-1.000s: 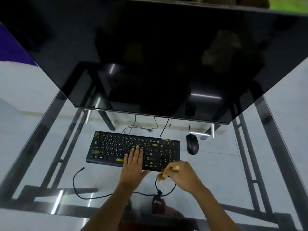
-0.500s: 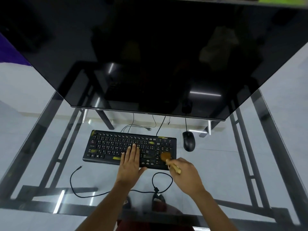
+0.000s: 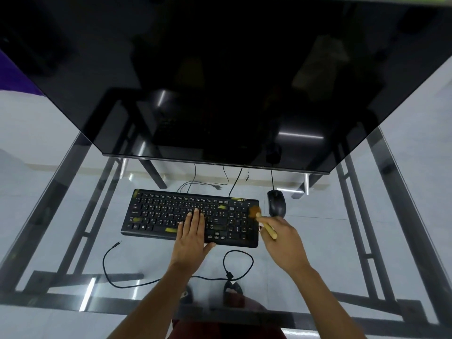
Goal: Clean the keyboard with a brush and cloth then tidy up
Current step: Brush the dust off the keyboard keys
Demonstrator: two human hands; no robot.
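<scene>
Pinning the keyboard [image 3: 171, 214] flat on the glass desk [image 3: 61, 216], the left hand [image 3: 192, 237] lies on its keys with fingers straight, apparently so brushing cannot shift it. The right hand [image 3: 281, 237] pinches the brush [image 3: 263, 220] by its handle, bristles at the keyboard's right end near the mouse [image 3: 276, 203]. No cloth is visible.

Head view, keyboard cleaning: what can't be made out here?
- Keys under the left hand, which lies flat on the keyboard: hidden by the hand.
- Brush handle: partly covered by the right hand; bristles blurred.
- Key legends: too small to read.
- Cloth: none visible in this view.
- Monitor: its top is cut off by the frame's upper edge.
- Mouse cable: lost behind the monitor's lower edge.
</scene>
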